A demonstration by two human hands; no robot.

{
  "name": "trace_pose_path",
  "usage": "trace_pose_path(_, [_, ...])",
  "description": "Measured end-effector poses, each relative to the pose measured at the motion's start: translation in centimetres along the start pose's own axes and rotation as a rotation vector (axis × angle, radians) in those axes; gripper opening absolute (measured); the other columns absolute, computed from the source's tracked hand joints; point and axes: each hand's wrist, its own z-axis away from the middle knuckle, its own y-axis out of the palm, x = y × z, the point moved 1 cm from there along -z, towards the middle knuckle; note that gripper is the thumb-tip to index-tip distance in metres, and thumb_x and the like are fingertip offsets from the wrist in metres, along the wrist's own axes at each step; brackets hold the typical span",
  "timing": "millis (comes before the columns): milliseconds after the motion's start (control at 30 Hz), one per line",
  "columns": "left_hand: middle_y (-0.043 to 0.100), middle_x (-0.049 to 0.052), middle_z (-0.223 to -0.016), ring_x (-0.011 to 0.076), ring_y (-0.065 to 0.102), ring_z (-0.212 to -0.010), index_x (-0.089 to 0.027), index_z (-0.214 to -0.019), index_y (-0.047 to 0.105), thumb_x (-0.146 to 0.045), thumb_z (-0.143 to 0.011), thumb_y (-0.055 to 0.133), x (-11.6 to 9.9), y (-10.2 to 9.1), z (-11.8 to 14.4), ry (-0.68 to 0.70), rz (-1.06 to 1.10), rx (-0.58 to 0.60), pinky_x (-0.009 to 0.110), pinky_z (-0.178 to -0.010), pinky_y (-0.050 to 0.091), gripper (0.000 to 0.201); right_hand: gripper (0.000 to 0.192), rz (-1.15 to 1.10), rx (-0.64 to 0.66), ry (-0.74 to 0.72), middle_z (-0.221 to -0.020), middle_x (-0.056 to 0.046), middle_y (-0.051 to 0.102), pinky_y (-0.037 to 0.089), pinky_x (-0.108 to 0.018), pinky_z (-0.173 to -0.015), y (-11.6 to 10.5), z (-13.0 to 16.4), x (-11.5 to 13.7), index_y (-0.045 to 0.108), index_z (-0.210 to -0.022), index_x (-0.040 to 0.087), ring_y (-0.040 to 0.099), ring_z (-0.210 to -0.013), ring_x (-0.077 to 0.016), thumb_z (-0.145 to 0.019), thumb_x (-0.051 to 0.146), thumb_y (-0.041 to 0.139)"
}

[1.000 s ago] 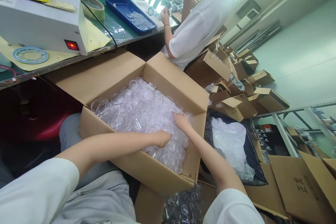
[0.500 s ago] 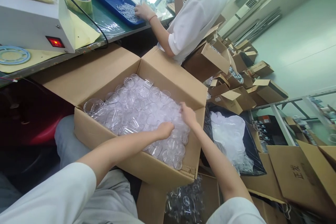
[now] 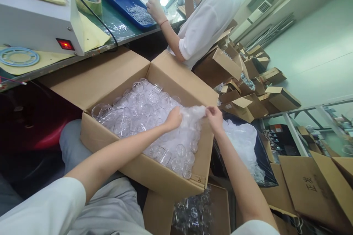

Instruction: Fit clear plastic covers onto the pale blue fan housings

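Note:
An open cardboard box [image 3: 154, 176] stands before me, filled with clear round plastic parts [image 3: 121, 123] that have spoked ends. Over the parts stretches a thin whitish plastic bag [image 3: 190, 114]. My left hand [image 3: 173, 118] is closed on its near-left portion, above the middle of the box. At the box's right wall, my right hand [image 3: 214, 117] pinches the bag's far end, which is pulled taut between both hands. The bag's lower part merges with the clear parts, so its full outline is hard to make out.
A co-worker's hand [image 3: 156, 9] is above a blue tray [image 3: 116, 2] of small metal pieces on the green bench. Beside it stand a tape roll [image 3: 87, 2] and a white machine [image 3: 35, 18]. A black-lined bin [image 3: 239, 136] holds white plastic. Cardboard boxes [image 3: 281, 99] crowd the right.
My right hand has moved right, and the plastic bag now rises stretched between my hands. My left hand has shifted up slightly. The co-worker's hand has lifted from the tray.

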Motion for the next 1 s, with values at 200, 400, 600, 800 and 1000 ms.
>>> trace_pose_path(200, [0.063,0.007,-0.095,0.0174,0.06,-0.084,-0.013,-0.103,0.056,-0.023,-0.093,0.044,0.7,-3.4,-2.3,-0.041,0.181,-0.113,0.034,-0.074,0.051,0.019,0.019,-0.132,0.002,0.017,-0.065,0.001,0.057,0.046,-0.03,-0.06,-0.1,0.2,0.8,0.055,-0.075,0.02,0.051,-0.057,-0.0143,-0.074,0.039,0.054])
trace_pose_path(400, [0.063,0.003,-0.093,0.0197,0.059,-0.09,-0.016,-0.092,0.055,-0.023,-0.077,0.057,0.2,-4.5,-1.1,0.146,0.269,-0.002,0.031,-0.08,0.048,0.017,0.023,-0.275,0.1,0.006,-0.071,0.001,0.056,0.046,-0.029,-0.06,1.6,1.7,3.1,0.054,-0.078,0.021,0.052,-0.062,-0.0139,-0.072,0.043,0.057])
trace_pose_path(600, [0.064,0.003,-0.088,0.0198,0.061,-0.087,-0.016,-0.084,0.057,-0.014,-0.07,0.059,0.6,-4.9,-0.5,0.162,0.302,0.119,0.03,-0.079,0.047,0.014,0.02,-0.358,0.181,0.003,-0.076,0.0,0.059,0.046,-0.03,-0.067,2.6,2.8,5.6,0.058,-0.079,0.021,0.054,-0.068,-0.0147,-0.072,0.039,0.062])
trace_pose_path(800, [0.065,0.005,-0.09,0.0209,0.062,-0.088,-0.015,-0.089,0.058,-0.022,-0.078,0.055,0.8,-5.8,-0.7,0.053,0.419,0.11,0.032,-0.079,0.048,0.014,0.023,-0.404,0.13,0.086,-0.073,0.001,0.054,0.043,-0.028,-0.063,2.4,2.4,4.5,0.054,-0.081,0.021,0.049,-0.064,-0.0142,-0.071,0.042,0.059])
trace_pose_path(1000, [0.061,0.004,-0.082,0.0224,0.058,-0.089,-0.014,-0.079,0.055,-0.006,-0.062,0.062,1.6,-6.3,-0.5,-0.062,0.606,0.044,0.035,-0.084,0.046,0.02,0.031,-0.443,0.148,0.214,-0.064,0.006,0.05,0.035,-0.025,-0.052,2.6,3.2,3.0,0.053,-0.096,0.024,0.042,-0.054,-0.0126,-0.066,0.032,0.057])
